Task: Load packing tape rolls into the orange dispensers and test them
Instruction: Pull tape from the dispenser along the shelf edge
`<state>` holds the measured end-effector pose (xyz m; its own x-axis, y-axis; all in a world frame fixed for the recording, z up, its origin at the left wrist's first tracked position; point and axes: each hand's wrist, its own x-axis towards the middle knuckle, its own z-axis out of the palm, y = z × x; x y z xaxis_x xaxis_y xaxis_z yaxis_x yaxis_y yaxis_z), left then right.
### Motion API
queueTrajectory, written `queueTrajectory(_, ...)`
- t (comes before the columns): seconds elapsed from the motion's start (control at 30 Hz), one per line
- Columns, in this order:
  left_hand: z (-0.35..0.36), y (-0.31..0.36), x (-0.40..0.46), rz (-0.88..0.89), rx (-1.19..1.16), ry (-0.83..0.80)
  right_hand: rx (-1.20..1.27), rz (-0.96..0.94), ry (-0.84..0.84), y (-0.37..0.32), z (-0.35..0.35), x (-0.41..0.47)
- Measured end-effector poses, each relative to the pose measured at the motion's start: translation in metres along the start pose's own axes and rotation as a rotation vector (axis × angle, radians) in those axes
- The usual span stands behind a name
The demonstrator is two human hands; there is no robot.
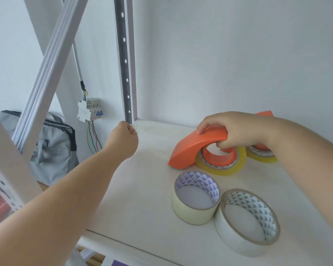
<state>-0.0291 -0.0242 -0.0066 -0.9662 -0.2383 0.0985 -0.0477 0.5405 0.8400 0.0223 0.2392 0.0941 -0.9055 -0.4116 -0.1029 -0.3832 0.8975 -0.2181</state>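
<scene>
Right hand (230,131) grips the orange dispenser (196,146) loaded with a yellowish tape roll (222,166) on the shelf (142,189); left hand (124,138) is fisted, perhaps pinching tape — I cannot tell. Second dispenser (263,114) seems loaded too; testing likely remains — two loose rolls (195,196) lie nearer.

two orange plastic tape dispensers: a near orange dispenser (192,145) and a far orange dispenser (263,113), mostly hidden behind an arm. four rolls of tape: two clear yellowish packing tape rolls, a first yellowish roll (222,166) seated on the near dispenser and a second yellowish roll (261,156) by the far one; two loose pale rolls with triangle-printed cardboard cores, a cream roll (192,210) and a white roll (236,240), touching. two bare hands: left hand (123,140), right hand (227,129). one white shelf board (142,198). one white circuit breaker (88,110). one grey fabric bag (52,150).
</scene>
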Motion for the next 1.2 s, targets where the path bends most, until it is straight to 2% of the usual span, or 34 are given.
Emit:
queueTrajectory(0.13, -0.002, -0.014, 0.004, 0.043, 0.327, -0.002, -0.092, 0.004, -0.025, -0.003, -0.001, -0.001)
queueTrajectory(0.3, -0.001, -0.016, 0.006, 0.077, 0.517, 0.031, -0.133, 0.081, -0.106, -0.011, -0.007, -0.004)
queueTrajectory(0.53, -0.009, -0.014, 0.006, 0.116, 0.340, -0.009, -0.174, 0.074, -0.042, -0.018, -0.006, -0.004)
queueTrajectory(0.77, -0.023, -0.015, 0.009, 0.259, 0.389, 0.014, -0.179, 0.061, -0.018, -0.012, -0.004, -0.006)
queueTrajectory(1.03, -0.016, -0.017, 0.006, 0.588, 1.124, 0.076, -0.191, 0.086, -0.037, -0.019, -0.007, -0.005)
queueTrajectory(1.1, -0.012, -0.012, 0.003, 0.612, 1.233, 0.067, -0.190, 0.103, -0.022, -0.020, -0.007, -0.002)
queueTrajectory(1.2, -0.009, -0.004, -0.003, 0.551, 1.372, 0.019, -0.223, 0.095, -0.005, -0.022, -0.006, 0.003)
